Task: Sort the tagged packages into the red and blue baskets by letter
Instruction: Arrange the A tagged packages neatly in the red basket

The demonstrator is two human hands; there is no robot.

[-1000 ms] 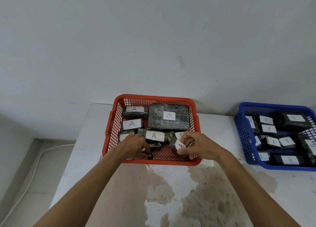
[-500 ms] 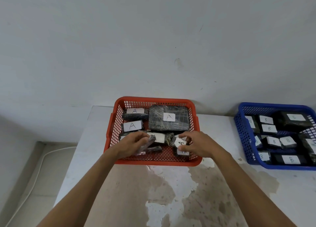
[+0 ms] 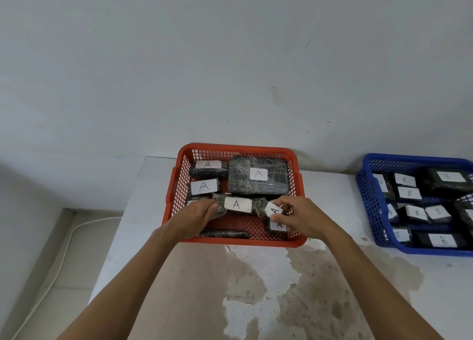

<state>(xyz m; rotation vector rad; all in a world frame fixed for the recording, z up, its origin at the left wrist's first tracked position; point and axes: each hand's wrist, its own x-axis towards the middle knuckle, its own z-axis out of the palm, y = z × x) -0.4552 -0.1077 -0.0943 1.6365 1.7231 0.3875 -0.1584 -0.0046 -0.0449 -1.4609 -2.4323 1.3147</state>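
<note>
The red basket (image 3: 297, 175) stands at the table's far middle with several dark wrapped packages tagged A, among them a large flat one (image 3: 258, 175). Both hands are inside its near half. My left hand (image 3: 195, 215) grips the left end of a long package tagged A (image 3: 236, 204). My right hand (image 3: 303, 215) pinches a small package tagged A (image 3: 272, 209) at the basket's right side, above another small one (image 3: 277, 226). The blue basket (image 3: 368, 206) at the right holds several packages tagged B.
The stained white table (image 3: 256, 288) ends at a left edge with floor below and a white cable (image 3: 64, 252) there. A thin dark package (image 3: 225, 234) lies by the red basket's near wall. The wall stands right behind both baskets.
My left hand rose from the basket's near floor and took hold of the long A package's left end. My right hand shifted a little further back with its small A package.
</note>
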